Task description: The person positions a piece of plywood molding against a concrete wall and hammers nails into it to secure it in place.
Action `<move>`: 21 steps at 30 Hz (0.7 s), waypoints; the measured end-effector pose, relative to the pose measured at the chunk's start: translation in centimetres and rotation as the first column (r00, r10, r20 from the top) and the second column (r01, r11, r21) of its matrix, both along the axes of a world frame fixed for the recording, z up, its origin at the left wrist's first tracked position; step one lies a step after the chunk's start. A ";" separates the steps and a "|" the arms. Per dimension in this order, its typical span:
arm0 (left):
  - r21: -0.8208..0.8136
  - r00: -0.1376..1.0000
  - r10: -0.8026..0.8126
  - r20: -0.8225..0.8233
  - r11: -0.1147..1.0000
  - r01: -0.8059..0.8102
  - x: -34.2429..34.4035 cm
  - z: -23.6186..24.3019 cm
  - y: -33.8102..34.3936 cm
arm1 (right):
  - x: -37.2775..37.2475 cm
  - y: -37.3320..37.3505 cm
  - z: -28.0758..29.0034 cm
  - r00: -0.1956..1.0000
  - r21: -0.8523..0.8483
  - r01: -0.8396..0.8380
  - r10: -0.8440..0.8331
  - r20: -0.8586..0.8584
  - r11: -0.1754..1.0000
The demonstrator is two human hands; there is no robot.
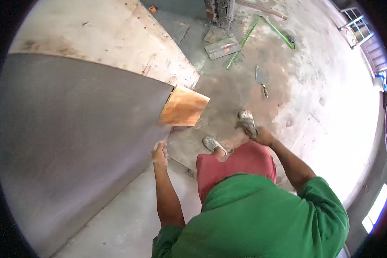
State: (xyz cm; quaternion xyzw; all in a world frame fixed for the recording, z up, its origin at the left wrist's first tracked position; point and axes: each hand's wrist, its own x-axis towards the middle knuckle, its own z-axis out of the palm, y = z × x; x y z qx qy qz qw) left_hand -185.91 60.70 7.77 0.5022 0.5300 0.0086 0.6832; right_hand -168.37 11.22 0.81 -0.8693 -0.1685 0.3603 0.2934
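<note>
While the right hand (263,136) grasped a grey-smeared tool (249,129), its exact kind unclear, the left hand (160,153) was curled near the right edge of a smooth grey plastered surface (81,124); whether it gripped anything could not be told. An orange-brown board (185,106) stood at that surface's edge. Beyond, on the concrete floor (305,101), lay a rectangular plastering trowel (219,50) and a pointed trowel (261,78). A pale clog (210,143) contained the left foot (219,152).
</note>
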 end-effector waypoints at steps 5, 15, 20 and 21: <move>0.064 0.928 0.265 -0.261 0.964 -0.258 -3.4 -11.5 4.5 | 0.5 -5.4 -0.2 0.969 -0.194 -0.086 0.037 -0.243 0.977; 0.203 0.760 0.523 -0.386 0.852 -0.483 2.2 -28.0 11.5 | 2.0 -10.7 -4.2 0.917 -0.351 -0.001 -0.139 -0.375 0.936; 0.312 0.754 0.488 -0.439 0.870 -0.382 4.3 -34.7 10.7 | 1.7 -11.1 -5.5 0.884 -0.421 0.105 -0.278 -0.376 0.901; 0.274 0.821 0.403 -0.405 0.910 -0.311 4.8 -34.7 10.8 | 1.7 -11.2 -5.8 0.881 -0.434 0.112 -0.291 -0.372 0.894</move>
